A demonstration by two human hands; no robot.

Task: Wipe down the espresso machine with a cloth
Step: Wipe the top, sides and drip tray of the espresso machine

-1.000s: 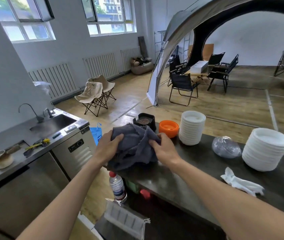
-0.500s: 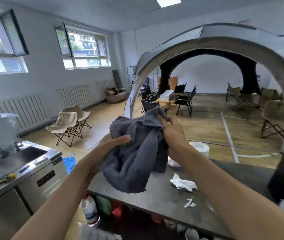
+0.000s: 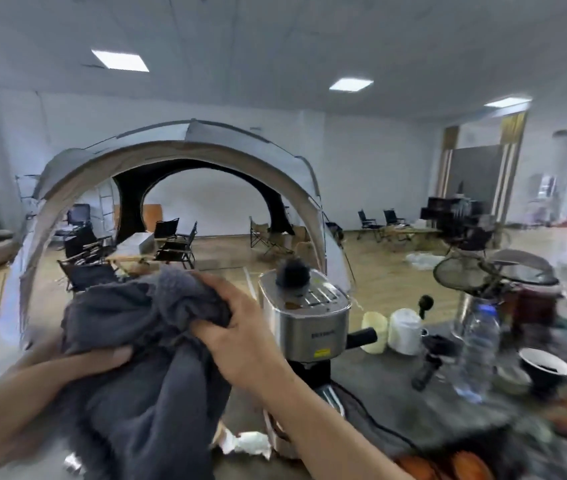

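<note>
dark grey terry cloth [image 3: 143,368]: soft, limp, light; bunch it into a pad | left hand [image 3: 102,356] under, right hand [image 3: 237,337] fingers clenched on it | stainless-steel espresso machine [image 3: 306,313]: rigid, slick, untouched

Your single head camera looks forward across the counter [image 3: 413,407], close above your hands, toward the tent [image 3: 178,150] behind.

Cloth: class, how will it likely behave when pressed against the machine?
The cloth droops in folds between both hands, so it is probably floppy and will mould to the machine. Its fuzzy surface suggests grip rather than slip. It bunches easily, so it is likely light.
</note>
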